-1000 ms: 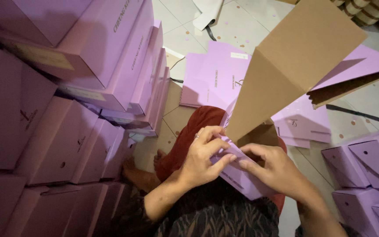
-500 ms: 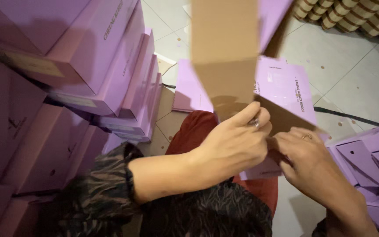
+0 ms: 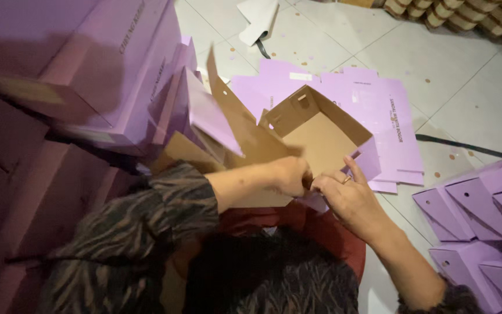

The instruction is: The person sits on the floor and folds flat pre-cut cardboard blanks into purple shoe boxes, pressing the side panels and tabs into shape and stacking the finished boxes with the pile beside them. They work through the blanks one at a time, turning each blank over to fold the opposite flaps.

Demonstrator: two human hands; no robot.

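Head view: a half-folded box (image 3: 321,136), purple outside and brown cardboard inside, sits open-side-up on the person's lap, just in front of both hands. Its far wall stands upright with a small slot cut in it, and a long brown flap (image 3: 233,116) rises tilted at its left side. The left hand (image 3: 289,175) is closed into a fist on the box's near edge, fingers curled over the cardboard. The right hand (image 3: 347,195) touches the left, its fingers pinching the near right corner, with the forefinger stretched up along a small purple side flap (image 3: 370,160); a ring shows on one finger. Both forearms come in from below, the left in a dark patterned sleeve (image 3: 152,221). A red cloth (image 3: 332,232) covers the lap under the box.

Beyond the box, flat purple sheets (image 3: 379,110) lie spread on the pale tiled floor (image 3: 466,87), touching one another and partly overlapped. To the left stands a tall stack of finished boxes (image 3: 88,75), filling that side of the view and partly in shadow. At the right edge, more folded purple boxes (image 3: 483,221) lie crowded together, each with a small round hole. A white scrap (image 3: 260,17) rests on the floor at the top, and a row of brown rolls (image 3: 466,14) lines the upper right corner. A dark strip (image 3: 463,146) lies on the tiles right of the sheets.
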